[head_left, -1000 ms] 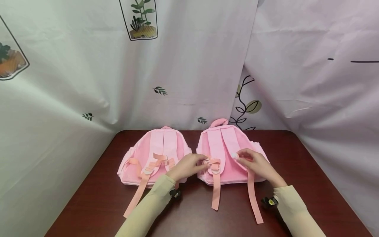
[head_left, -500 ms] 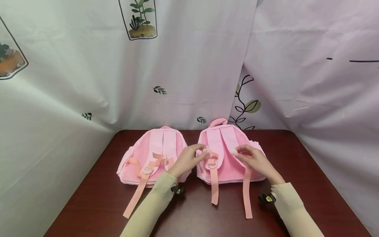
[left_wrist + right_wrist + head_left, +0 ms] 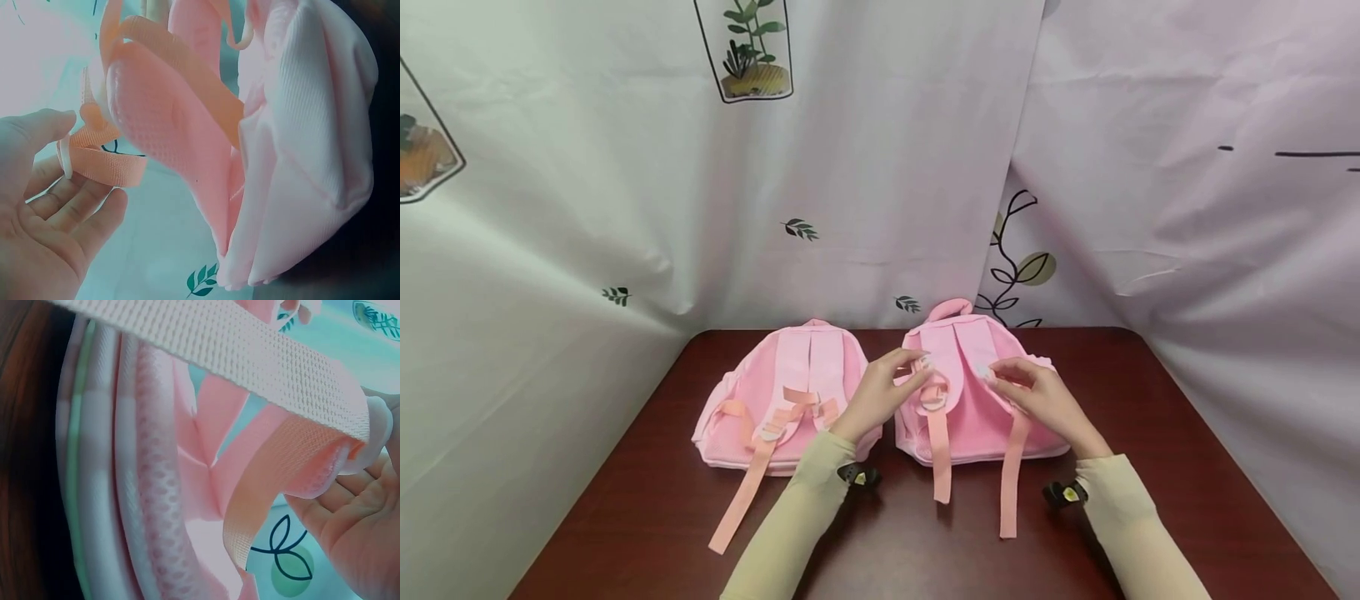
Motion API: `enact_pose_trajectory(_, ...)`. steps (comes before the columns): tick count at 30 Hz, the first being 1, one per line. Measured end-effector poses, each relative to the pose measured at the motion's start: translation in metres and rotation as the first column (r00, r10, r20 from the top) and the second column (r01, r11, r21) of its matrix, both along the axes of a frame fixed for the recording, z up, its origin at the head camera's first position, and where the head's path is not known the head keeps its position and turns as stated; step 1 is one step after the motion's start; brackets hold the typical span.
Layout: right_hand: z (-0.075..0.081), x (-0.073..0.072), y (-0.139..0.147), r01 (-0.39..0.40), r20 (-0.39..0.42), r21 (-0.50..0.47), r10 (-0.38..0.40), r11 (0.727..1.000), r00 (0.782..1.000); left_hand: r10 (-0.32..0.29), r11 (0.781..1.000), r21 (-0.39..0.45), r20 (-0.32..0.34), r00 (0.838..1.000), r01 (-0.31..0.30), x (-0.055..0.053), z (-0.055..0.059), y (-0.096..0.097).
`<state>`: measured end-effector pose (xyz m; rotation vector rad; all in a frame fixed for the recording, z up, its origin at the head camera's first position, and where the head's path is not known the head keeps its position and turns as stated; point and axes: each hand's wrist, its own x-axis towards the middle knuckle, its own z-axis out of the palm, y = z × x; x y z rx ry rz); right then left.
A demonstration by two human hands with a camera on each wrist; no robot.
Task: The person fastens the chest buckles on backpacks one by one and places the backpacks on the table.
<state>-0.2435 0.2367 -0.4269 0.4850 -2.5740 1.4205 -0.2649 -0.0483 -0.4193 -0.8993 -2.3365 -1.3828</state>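
Note:
In the head view, two pink backpacks stand on the table, shoulder straps facing me. At the right backpack (image 3: 977, 433), my left hand (image 3: 876, 390) pinches a white plastic buckle (image 3: 65, 156) on a looped orange webbing strap (image 3: 109, 165). My right hand (image 3: 1045, 398) holds a white buckle (image 3: 376, 434) by that bag's other shoulder strap, lifting the strap off the back panel. In the right wrist view, pale webbing (image 3: 219, 353) crosses in front, and the right fingertips are partly hidden behind the strap. Two orange strap tails hang toward the table's front.
The left backpack (image 3: 745, 425) stands close beside, its straps joined across the middle by orange webbing, one tail (image 3: 741, 500) lying forward. A dark red-brown table (image 3: 647, 500) is under both bags. Printed white cloth (image 3: 880, 167) hangs behind and at the sides.
Both hands have risen and shifted slightly left, drawing the white buckles up. The right backpack's strap tails have swung left, the right one most. The left backpack stays put.

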Motion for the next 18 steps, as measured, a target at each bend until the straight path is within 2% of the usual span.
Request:
enact_pose_trajectory(9,0.002,-0.0026,-0.0033,0.015,0.009,-0.014,-0.015,1.0,1.0,-0.053,0.995,0.084,0.073,0.996,0.047,0.0045,0.001,0.0001)
enact_pose_trajectory(18,0.0018,-0.001,-0.0063,0.023,0.016,-0.038,-0.022,0.999,1.0,-0.024,0.999,0.026,0.071,0.997,0.022,0.0059,0.0032,-0.0011)
